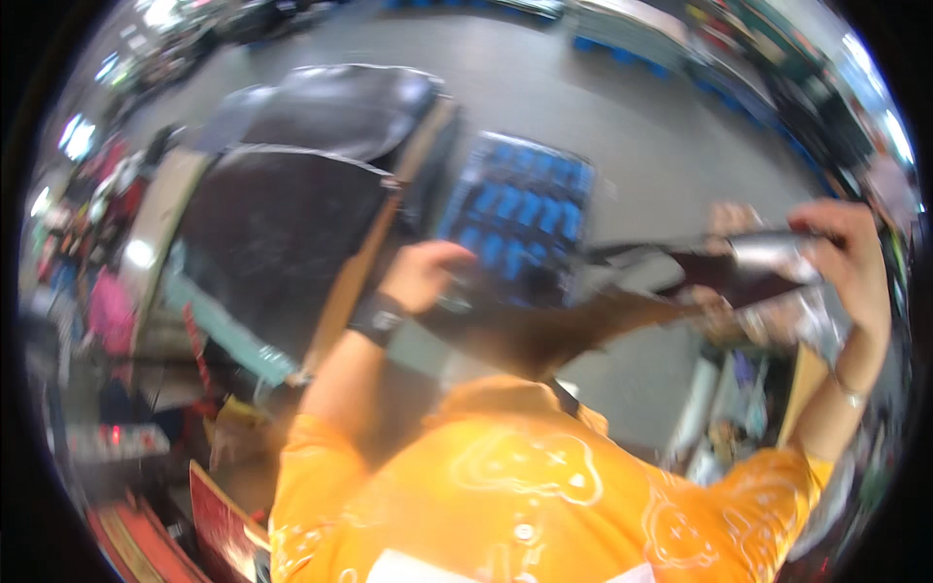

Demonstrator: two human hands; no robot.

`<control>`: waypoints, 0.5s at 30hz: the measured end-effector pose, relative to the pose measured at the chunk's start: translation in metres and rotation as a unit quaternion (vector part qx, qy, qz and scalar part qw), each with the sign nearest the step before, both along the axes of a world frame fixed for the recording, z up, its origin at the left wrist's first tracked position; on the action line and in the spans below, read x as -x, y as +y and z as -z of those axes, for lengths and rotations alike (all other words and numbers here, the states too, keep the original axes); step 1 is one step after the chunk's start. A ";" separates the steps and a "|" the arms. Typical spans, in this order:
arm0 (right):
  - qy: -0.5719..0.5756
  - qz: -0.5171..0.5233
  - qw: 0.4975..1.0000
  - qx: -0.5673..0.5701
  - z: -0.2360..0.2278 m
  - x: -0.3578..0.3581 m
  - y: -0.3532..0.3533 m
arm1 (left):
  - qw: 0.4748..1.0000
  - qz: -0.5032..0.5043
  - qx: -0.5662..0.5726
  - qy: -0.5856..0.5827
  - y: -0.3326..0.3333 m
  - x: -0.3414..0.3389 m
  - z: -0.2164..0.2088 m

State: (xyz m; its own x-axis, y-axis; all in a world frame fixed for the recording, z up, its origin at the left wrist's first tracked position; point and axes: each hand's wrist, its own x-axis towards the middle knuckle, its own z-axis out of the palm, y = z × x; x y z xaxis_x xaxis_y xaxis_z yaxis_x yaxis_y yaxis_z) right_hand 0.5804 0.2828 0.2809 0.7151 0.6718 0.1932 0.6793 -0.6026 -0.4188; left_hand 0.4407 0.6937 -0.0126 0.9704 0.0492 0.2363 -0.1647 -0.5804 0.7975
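A long dark brown, sheet-like piece (573, 335) stretches in front of my chest, its surface glossy near the right end and smeared by motion. At its upper right end, my right hand (847, 255) is closed on it, with the fingers bent over the edge. My left hand (420, 277), with a dark band (376, 319) on the wrist, is beside the left end of the piece. Blur hides its fingers, so its grip is unclear. What the sheet is made of cannot be made out.
Large dark sheets (282, 243) lie over a stack at the left, with a brown edge along its right side. Beyond my hands, a blue pallet-like rack (520, 199) stands on the grey floor (671, 165). Pale stacked sheets (632, 29) rest at the far back.
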 end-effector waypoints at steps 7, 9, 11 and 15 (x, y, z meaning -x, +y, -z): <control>-0.024 0.064 0.998 0.017 -0.030 0.051 0.065 | 0.984 0.066 0.158 0.049 0.051 0.011 -0.039; -0.051 0.071 0.996 0.015 -0.040 0.072 0.109 | 0.973 0.049 0.220 -0.049 0.050 0.040 -0.051; -0.077 0.109 0.989 0.058 -0.050 0.098 0.151 | 0.951 -0.017 0.249 -0.183 0.025 0.065 -0.063; -0.119 0.249 0.952 0.134 -0.063 0.149 0.234 | 0.947 -0.046 0.152 -0.280 -0.048 0.070 -0.095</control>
State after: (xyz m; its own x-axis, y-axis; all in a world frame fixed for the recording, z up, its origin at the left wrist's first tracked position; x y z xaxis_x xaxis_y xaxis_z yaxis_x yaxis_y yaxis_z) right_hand 0.4317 0.5172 0.3442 0.9151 0.3097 0.2583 0.3386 -0.9380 -0.0747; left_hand 0.3704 0.6458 0.0826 0.6860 0.2754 0.6735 -0.5707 -0.3706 0.7328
